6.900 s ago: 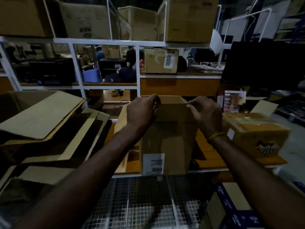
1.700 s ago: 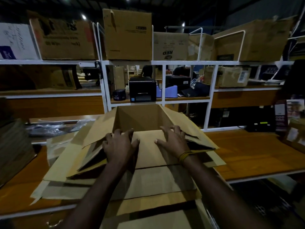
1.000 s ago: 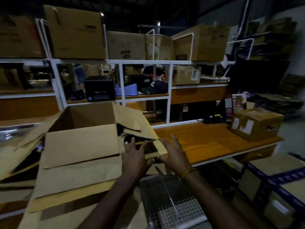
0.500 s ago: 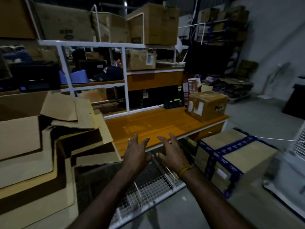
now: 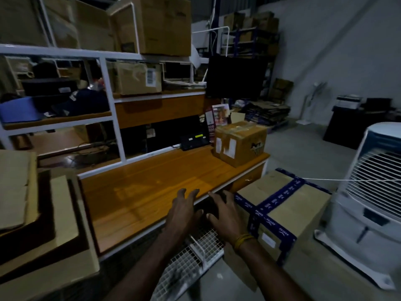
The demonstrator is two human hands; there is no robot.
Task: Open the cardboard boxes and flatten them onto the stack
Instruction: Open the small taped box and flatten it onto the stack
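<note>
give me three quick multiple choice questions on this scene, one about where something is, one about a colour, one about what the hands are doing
1. Where does the small sealed box stand?
A. on the right end of the wooden bench
B. on the floor by the cooler
C. on the top shelf

2. What colour is the tape on the big box on the floor?
A. red
B. dark blue
C. clear

3. What state are the hands in?
A. both grip a flap
B. one holds a knife
C. both open, holding nothing

Answers:
1 A, it sits on the bench at its right end.
2 B, blue bands cross its top and run down its side.
3 C, the left hand and right hand reach forward with fingers spread and hold nothing.
</note>
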